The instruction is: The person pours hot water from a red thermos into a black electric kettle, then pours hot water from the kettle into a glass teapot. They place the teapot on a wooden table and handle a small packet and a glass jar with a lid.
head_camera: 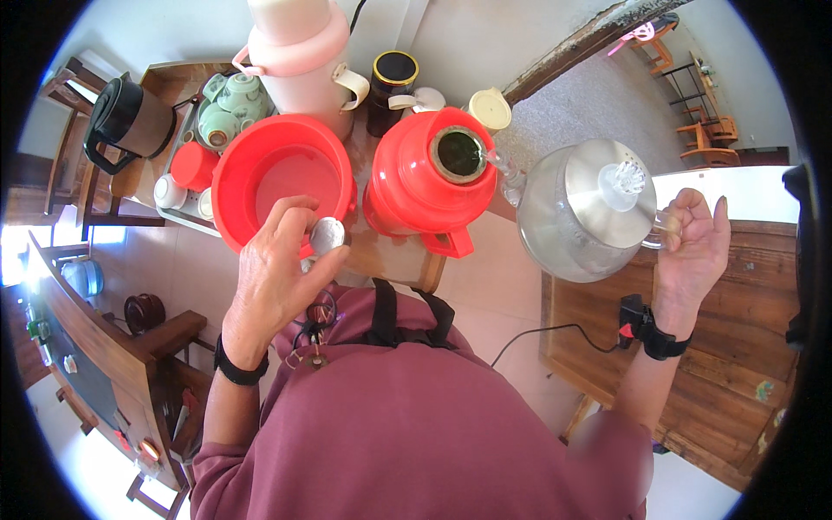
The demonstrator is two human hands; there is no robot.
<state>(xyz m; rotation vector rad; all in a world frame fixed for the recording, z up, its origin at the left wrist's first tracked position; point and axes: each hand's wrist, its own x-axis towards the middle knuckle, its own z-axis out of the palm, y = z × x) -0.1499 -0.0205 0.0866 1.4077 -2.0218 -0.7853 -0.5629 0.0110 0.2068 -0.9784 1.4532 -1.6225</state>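
Note:
My right hand [694,244] grips the handle of a clear glass kettle [578,221] with a metal lid and a glass knob. The kettle is held up, its spout [510,172] at the mouth of a red thermos flask [422,188]. The flask stands uncapped on a small wooden table [390,260]. Between the fingers of my left hand [276,273] is a stopper [327,235] with a silvery round face. That hand is at the near rim of a red plastic basin [227,201], which seems to hold some water.
A metal tray [188,218] left of the basin bears a pale green tea set [237,101] and a red cup [195,166]. A large pink-and-white thermos [292,78], a dark lidded canister [390,91] and a black-handled jug [130,120] stand behind. A wooden table [715,325] lies at right.

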